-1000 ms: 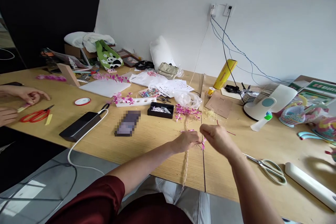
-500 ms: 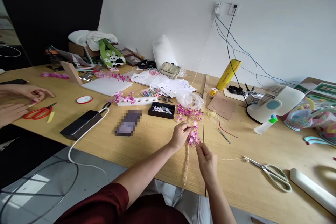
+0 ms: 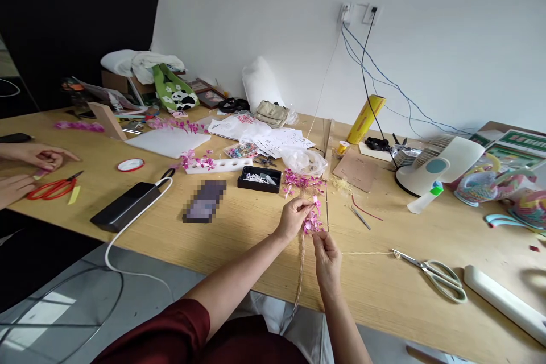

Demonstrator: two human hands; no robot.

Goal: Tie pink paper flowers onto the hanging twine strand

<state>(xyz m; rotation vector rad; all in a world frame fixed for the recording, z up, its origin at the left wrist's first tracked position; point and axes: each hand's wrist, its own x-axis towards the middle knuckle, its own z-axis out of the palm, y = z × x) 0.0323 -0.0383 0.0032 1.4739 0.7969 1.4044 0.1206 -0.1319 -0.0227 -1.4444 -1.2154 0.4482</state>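
My left hand (image 3: 294,217) is closed in a pinch at the upper end of a pink flower cluster (image 3: 313,224), gripping its strand. Just below and to the right, my right hand (image 3: 327,251) is pinched too, its fingertips by the lower blossoms. A pale thread (image 3: 367,253) runs from behind this hand to the scissors (image 3: 430,274); the fingers seem closed on it, though the pinch itself is small. From the blossoms a braided cord (image 3: 301,273) hangs down over the table edge towards my lap. More pink flowers (image 3: 303,180) lie just beyond my hands.
A black tray (image 3: 259,179) of small white pieces, a blurred phone (image 3: 205,202) and a black power bank (image 3: 123,207) with a white cable lie left. Tweezers (image 3: 361,218) and a white fan (image 3: 435,166) are right. Another person's hands (image 3: 38,159) work near red-handled scissors (image 3: 53,188).
My right hand has shifted slightly left and up, closer to the blossoms. My left hand keeps its pinch. The whole view has moved a little, so things sit further left.
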